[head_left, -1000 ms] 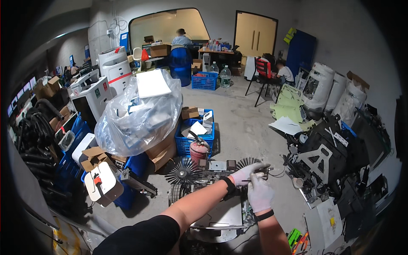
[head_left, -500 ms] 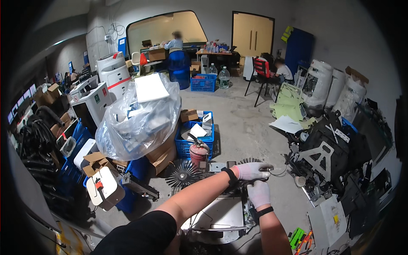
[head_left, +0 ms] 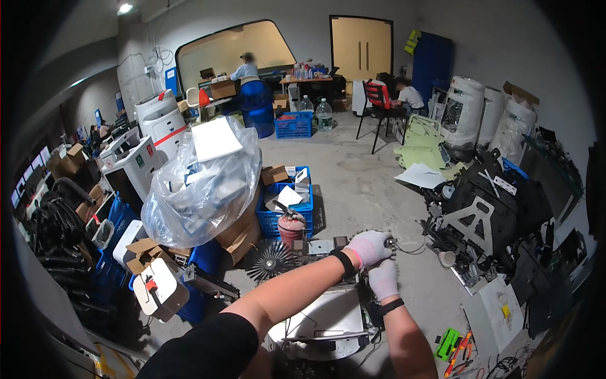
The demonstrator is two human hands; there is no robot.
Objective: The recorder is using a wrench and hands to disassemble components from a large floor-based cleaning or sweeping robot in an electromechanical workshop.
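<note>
My left hand point(head_left: 370, 249), in a pale glove with a pink cuff, reaches across to the right side of a dismantled floor-cleaning machine with a white panel point(head_left: 322, 319). Its fingers are curled round a small part with a dark metallic end, which I cannot make out; a thin cable point(head_left: 413, 251) runs off beside it. Just below, my right hand point(head_left: 383, 280), gloved too, is closed at the machine's right edge; whatever it grips is hidden. A round black bristle brush point(head_left: 269, 259) sits at the machine's far left corner. Another brush is mostly covered by my left hand.
Beyond the machine stand a red fire extinguisher point(head_left: 291, 229) and a blue crate point(head_left: 285, 221). A large plastic-wrapped heap point(head_left: 202, 183) rises at left. Black scrap parts point(head_left: 499, 221) pile up at right. Pliers point(head_left: 459, 355) and a green case point(head_left: 447, 344) lie near right. Two people are farther back.
My left hand has drawn slightly back to the left and its fingers are more curled. My right hand stays close below it. The whole view has shifted a little.
</note>
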